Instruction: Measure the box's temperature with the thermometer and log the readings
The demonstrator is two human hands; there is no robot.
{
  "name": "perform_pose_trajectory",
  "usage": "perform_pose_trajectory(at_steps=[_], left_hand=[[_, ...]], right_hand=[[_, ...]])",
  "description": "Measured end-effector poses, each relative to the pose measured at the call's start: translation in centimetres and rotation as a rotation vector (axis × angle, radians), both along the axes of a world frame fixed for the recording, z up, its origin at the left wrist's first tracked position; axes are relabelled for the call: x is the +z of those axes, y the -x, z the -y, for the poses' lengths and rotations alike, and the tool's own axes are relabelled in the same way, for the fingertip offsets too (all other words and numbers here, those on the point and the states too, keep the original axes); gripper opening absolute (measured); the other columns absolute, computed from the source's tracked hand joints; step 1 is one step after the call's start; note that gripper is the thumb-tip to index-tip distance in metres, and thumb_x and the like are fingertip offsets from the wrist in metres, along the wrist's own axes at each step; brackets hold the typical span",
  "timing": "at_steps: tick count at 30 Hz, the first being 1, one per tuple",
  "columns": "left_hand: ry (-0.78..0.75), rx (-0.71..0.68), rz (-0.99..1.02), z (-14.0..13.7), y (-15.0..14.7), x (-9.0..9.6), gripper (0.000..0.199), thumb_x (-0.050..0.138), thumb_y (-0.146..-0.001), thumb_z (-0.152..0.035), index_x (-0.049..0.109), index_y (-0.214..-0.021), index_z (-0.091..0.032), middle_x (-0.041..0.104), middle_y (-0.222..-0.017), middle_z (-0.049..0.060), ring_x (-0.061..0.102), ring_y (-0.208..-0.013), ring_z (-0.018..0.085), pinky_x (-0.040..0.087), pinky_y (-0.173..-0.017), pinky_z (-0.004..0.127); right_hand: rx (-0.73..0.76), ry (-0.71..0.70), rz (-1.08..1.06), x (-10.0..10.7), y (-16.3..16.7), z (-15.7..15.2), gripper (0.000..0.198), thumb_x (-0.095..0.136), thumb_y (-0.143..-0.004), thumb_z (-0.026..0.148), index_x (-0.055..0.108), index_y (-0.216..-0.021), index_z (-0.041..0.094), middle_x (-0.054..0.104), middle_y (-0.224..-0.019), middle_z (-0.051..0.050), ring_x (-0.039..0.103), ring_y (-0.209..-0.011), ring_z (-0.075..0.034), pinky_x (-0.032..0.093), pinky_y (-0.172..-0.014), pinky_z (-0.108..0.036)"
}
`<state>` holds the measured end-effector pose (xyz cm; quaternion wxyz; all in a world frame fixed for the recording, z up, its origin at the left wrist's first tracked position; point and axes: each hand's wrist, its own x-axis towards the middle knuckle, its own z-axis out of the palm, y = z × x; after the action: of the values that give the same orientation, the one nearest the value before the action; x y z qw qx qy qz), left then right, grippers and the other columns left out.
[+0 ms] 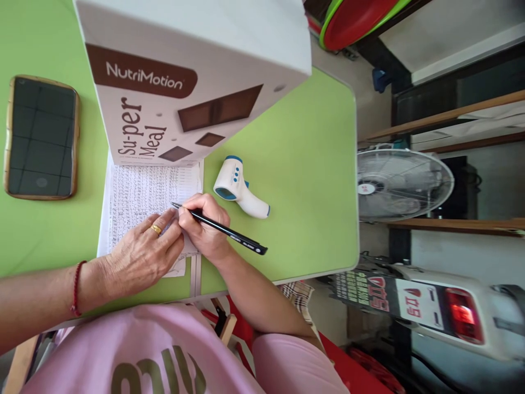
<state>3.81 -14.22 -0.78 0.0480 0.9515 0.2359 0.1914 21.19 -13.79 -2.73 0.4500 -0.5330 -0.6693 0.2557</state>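
A black pen (229, 232) is gripped in my right hand (205, 227), its tip touching or just above a sheet of paper (139, 191) covered in dense rows of handwriting or print. My left hand (143, 246) lies flat on the lower part of that paper, fingers extended and close beside my right hand. It wears a gold ring, and a red cord bracelet circles the wrist. Behind the paper stands a large white and brown box (143, 120) marked NutriMotion, which covers the sheet's far end. A white and blue infrared thermometer (241, 189) lies right of the paper.
A phone (43, 137) in a brownish case lies at the left of the green table (311, 180). Beyond the table's right edge are a fan (404, 186), a white scooter (459, 312) with its red tail light, and red and green basins (361, 22).
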Motion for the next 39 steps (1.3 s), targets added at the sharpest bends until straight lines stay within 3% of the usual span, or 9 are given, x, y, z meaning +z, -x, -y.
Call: perform_pose_trajectory(at_steps=[39], left_hand=[[-0.014,-0.007,-0.007,-0.19,-0.05,-0.03,0.023,0.046,-0.094,-0.008,0.066,-0.104,-0.003,0.066,-0.113,0.019,0.061,-0.118,0.034,0.056,-0.093,0.042]], right_hand=[[-0.035,-0.022,-0.013,-0.08,0.08,-0.1,0.015,0.06,-0.086,0.017,0.049,-0.077,0.023,0.054,-0.065,0.007,0.051,-0.056,-0.008,0.045,-0.056,-0.023]])
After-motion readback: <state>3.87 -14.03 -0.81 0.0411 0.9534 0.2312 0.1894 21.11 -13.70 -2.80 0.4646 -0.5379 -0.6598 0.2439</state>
